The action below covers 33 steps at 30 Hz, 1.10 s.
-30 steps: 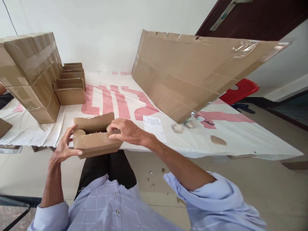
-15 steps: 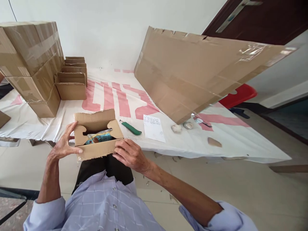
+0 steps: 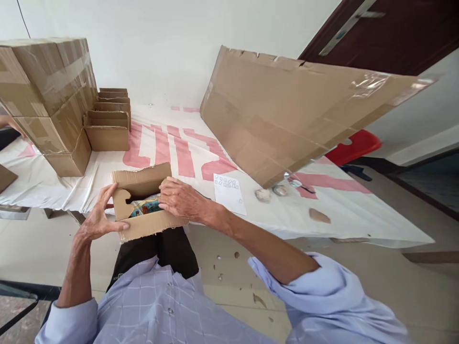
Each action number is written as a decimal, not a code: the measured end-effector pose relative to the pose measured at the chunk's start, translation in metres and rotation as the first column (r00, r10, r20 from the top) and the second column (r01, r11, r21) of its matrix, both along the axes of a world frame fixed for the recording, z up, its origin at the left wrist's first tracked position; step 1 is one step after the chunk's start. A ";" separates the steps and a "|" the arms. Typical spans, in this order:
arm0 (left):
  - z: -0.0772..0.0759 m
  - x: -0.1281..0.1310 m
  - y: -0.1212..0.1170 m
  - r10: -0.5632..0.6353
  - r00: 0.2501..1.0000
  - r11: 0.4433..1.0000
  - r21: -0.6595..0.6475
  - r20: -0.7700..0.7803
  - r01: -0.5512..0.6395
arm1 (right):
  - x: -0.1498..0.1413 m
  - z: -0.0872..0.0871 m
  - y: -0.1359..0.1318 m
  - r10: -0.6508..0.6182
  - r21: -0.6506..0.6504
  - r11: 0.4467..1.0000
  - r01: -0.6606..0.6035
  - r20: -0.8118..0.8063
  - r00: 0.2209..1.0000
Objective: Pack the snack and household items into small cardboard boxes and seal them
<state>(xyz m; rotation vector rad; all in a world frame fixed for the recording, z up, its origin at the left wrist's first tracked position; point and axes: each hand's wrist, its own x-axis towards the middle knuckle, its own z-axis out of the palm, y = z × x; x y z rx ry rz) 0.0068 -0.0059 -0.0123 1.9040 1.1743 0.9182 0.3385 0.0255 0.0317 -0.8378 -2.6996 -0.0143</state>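
Observation:
An open cardboard box (image 3: 154, 227) is at the table's front edge, tilted toward me, its flaps raised. Inside lies a blue and yellow printed packet (image 3: 145, 206), partly covered. My left hand (image 3: 100, 215) grips the box's left end, thumb on the front flap and fingers behind. Over the right part of the opening is my right hand (image 3: 182, 198), its fingers curled down against the packet's right end. Its fingertips are hidden, so whether they pinch the packet or the side flap does not show. Behind my right wrist, only a green sliver of the utility knife shows.
Taped cartons (image 3: 46, 95) are stacked at the left, beside several open boxes (image 3: 107, 138). A large cardboard sheet (image 3: 279, 110) leans across the table's right half. Near it lie a marked paper (image 3: 229, 193), tape rolls (image 3: 279, 190) and a cardboard scrap (image 3: 319, 215). Another person's hand (image 3: 10, 123) shows far left.
The box's front flap was folded down, showing the packet. My right hand then moved from the front right corner up over the opening, covering the packet's right end and most of the knife.

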 end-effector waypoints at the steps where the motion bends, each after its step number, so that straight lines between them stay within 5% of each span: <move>1: -0.001 0.000 0.000 -0.002 1.000 1.000 0.003 0.005 0.002 | 0.005 0.004 0.001 -0.037 0.048 0.998 0.036 0.023 0.999; 7: -0.007 0.003 0.001 -0.009 0.999 1.000 0.020 0.034 0.009 | 0.030 0.006 0.008 -0.215 0.052 0.976 0.209 0.159 0.964; 13: -0.008 0.002 0.000 -0.015 0.999 1.000 0.004 0.038 0.015 | -0.005 -0.014 0.033 -0.125 -0.020 0.988 0.153 0.480 0.869; 18: -0.013 -0.002 0.001 -0.020 0.998 1.000 0.011 0.058 0.019 | -0.024 -0.015 0.040 -0.114 -0.069 0.983 0.169 0.491 0.864; 21: -0.017 -0.005 0.011 -0.021 0.995 1.000 0.007 0.093 0.021 | -0.018 -0.001 0.040 -0.113 -0.065 0.987 0.148 0.373 0.921; 25: -0.019 -0.006 0.047 -0.020 0.993 0.999 0.029 0.118 0.016 | 0.005 0.042 0.046 -0.118 -0.142 0.984 0.111 -0.042 0.992; 29: -0.014 0.001 0.101 -0.018 0.991 0.999 0.034 0.135 0.013 | 0.030 0.085 0.058 -0.183 -0.202 0.973 0.110 -0.388 0.904; 33: 0.000 0.007 0.141 0.046 0.991 0.999 -0.022 0.127 -0.044 | 0.048 0.101 0.068 -0.299 -0.271 0.948 0.168 -0.573 0.763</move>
